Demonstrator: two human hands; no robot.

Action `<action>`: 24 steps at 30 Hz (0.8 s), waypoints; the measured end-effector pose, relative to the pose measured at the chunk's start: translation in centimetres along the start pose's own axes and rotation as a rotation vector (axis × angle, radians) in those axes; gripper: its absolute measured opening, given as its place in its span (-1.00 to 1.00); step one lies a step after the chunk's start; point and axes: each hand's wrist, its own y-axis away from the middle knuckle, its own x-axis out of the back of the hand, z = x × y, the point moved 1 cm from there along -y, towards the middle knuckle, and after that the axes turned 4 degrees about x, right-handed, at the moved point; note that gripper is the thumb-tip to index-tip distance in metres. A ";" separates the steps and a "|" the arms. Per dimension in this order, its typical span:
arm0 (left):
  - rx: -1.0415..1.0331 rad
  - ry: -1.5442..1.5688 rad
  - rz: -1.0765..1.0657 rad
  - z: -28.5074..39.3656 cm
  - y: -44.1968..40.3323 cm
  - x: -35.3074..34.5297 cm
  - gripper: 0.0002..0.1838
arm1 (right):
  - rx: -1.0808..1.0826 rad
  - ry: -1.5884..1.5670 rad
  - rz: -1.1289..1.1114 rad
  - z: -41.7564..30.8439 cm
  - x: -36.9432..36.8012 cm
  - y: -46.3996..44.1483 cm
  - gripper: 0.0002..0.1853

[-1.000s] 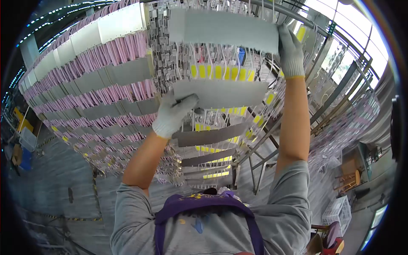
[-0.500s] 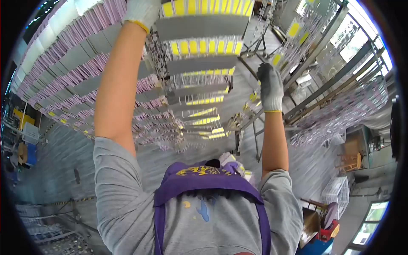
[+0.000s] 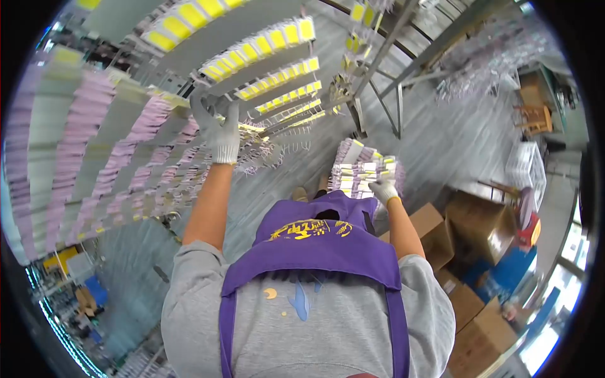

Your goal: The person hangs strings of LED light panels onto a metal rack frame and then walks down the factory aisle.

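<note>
My left hand [image 3: 220,129], in a white and grey glove, is raised at the edge of the hanging rack of grey strips [image 3: 252,75] with yellow tags [image 3: 271,41]. Its thumb and fingers are apart, and nothing shows between them. Lower down, my right hand [image 3: 384,190], gloved too, touches the near right edge of a stack of pink and white tagged pieces [image 3: 360,169] beside my purple apron [image 3: 309,233]. The fingers there are small and partly hidden, so a grip cannot be made out.
Rows of pink bundles [image 3: 88,126] hang at the left. Metal frame legs [image 3: 378,104] stand beyond the stack. Cardboard boxes [image 3: 482,223], a blue bin [image 3: 513,268], a white crate [image 3: 525,170] and a wooden stool [image 3: 534,118] are at the right.
The view has turned downward and to the right. My right hand has dropped from beside the frame to the stack. My left hand has come down from the upper strips to the rack's edge.
</note>
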 end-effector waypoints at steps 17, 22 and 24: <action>0.327 -0.145 -0.345 -7.9 12.6 -3.7 -0.52 | -0.448 -0.311 -0.063 17.3 -15.9 6.8 -0.57; 0.663 -0.463 -0.770 -17.9 32.5 2.8 -0.44 | -0.418 -0.321 0.021 22.4 -18.6 -2.9 -0.57; 1.066 -0.393 -0.961 -19.4 43.2 6.4 -0.49 | -0.478 -0.086 -0.119 25.5 -20.6 -8.1 -0.50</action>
